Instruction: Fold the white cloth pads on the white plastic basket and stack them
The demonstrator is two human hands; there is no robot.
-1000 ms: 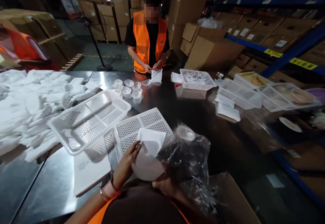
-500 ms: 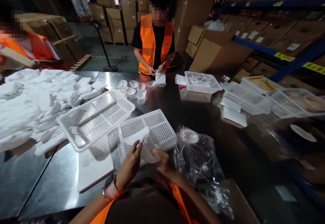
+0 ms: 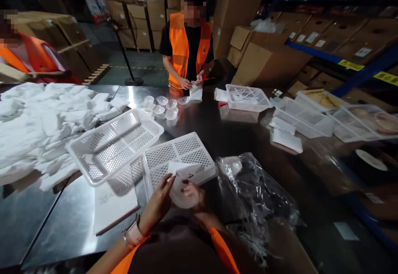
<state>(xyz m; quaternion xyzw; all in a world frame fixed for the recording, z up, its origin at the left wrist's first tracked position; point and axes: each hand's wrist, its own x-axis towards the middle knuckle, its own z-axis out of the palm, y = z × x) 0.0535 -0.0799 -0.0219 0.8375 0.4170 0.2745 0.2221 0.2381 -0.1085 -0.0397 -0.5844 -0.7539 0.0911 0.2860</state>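
Note:
In front of my chest, my left hand [image 3: 161,199] pinches a white cloth-like pouch [image 3: 180,168] with a small dark mark at its edge. A translucent, rounded plastic piece [image 3: 178,193] sits against the pouch, between my hands. My right hand [image 3: 195,195] grips this piece from the right, its fingers bent over it. How far the piece is inside the pouch I cannot tell. Just beyond my hands is an upturned white mesh basket [image 3: 199,145]. Right of it lies crumpled clear plastic film [image 3: 255,191].
Another white basket [image 3: 93,178] stands to the left, by a heap of white pouches [image 3: 37,129]. Clear rounded pieces [image 3: 171,113] lie near a co-worker in an orange vest [image 3: 178,54]. More baskets [image 3: 248,106] stand at the right. A flat white box [image 3: 115,207] lies left of my hands.
The pouch has turned and folded to the right, so its dark mark shows. My right hand has moved over the rounded piece. The clear film has spread to the right.

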